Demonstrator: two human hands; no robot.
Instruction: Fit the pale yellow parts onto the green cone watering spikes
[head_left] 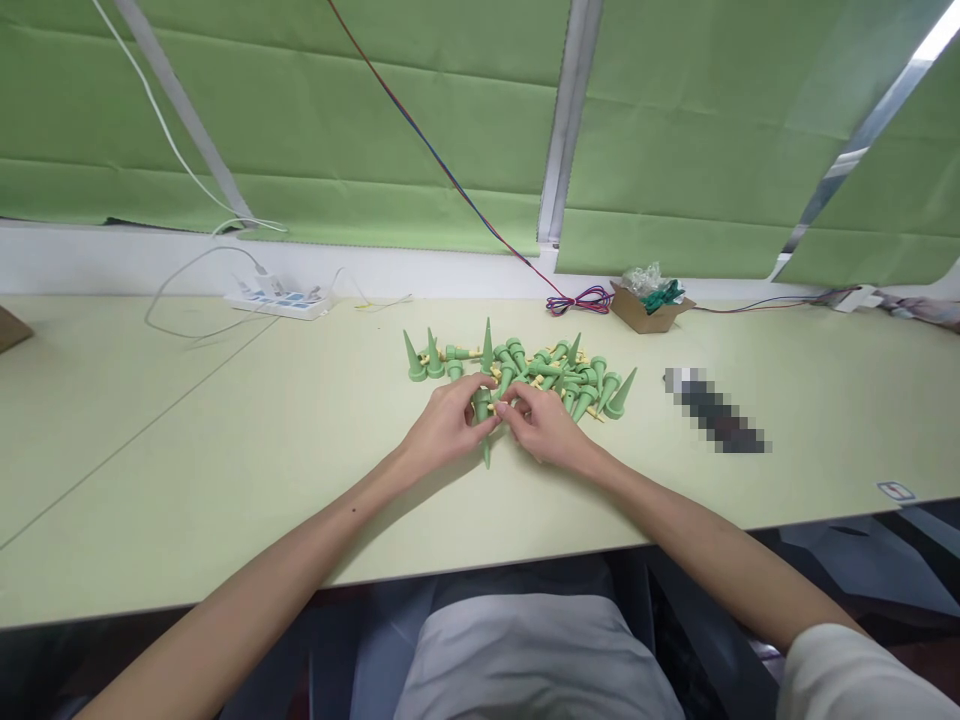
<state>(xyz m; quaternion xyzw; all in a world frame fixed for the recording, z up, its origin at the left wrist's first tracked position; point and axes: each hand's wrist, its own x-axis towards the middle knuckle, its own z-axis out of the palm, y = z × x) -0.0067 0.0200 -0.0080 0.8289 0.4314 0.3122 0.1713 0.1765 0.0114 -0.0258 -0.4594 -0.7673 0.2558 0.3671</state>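
Note:
A green plastic watering spike [482, 402], its tip pointing down toward the table edge, is gripped between the thumb and fingers of my left hand [450, 422]. My right hand [541, 424] closes its thumb and fingertips on a small yellow valve [493, 407] at the spike's side. The two hands nearly meet over the table. Just beyond them lies a pile of similar green spikes [592, 375], some with yellow valves and several standing on their wide ends. My fingers partly hide the held spike and the front of the pile.
A pale table [225, 480] runs along a wall with green blinds. At the back left is a white power strip [281, 300] with cables. A small cardboard box [651, 315] and a coiled red-blue wire [579, 300] are at the back right. A blurred dark object [716, 412] lies right.

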